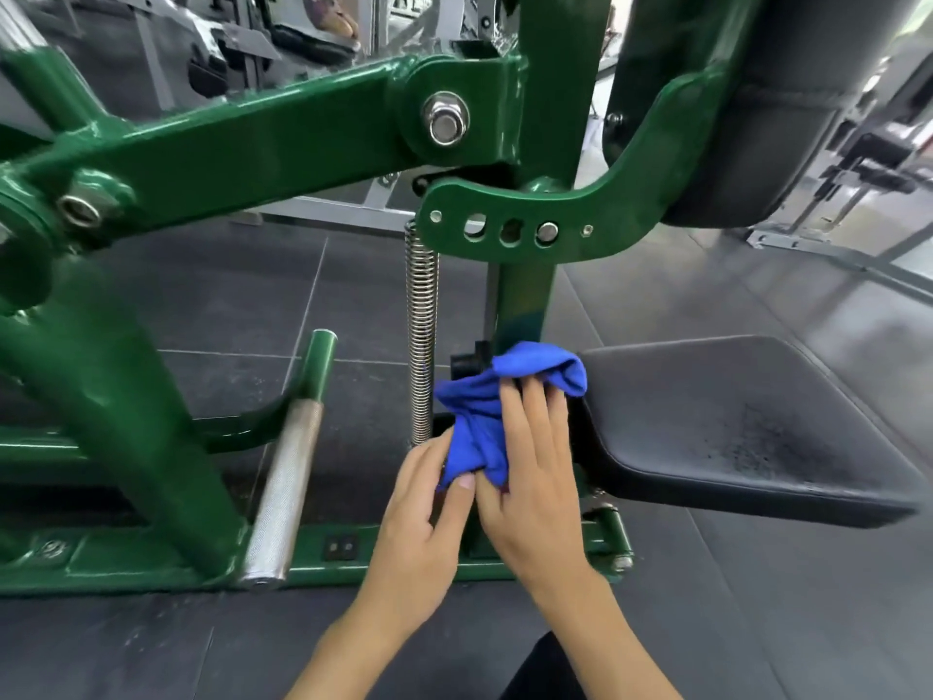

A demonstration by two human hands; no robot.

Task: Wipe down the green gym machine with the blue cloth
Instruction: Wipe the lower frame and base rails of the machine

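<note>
both hands reach in from 6 o'clock and meet near frame centre. left hand (421,517) pinches the lower end of the blue cloth (479,411) between thumb and fingers. right hand (535,497) lies on the cloth, fingers nearly straight, pressing it. cloth is bunched at the foot of the upright post (520,305) of the green gym machine (242,149). black seat pad (732,426) touches the cloth at its 3 o'clock. coil spring (421,320) just beside at 10 o'clock. knurled steel peg (285,487) at 9 o'clock, apart.
</note>
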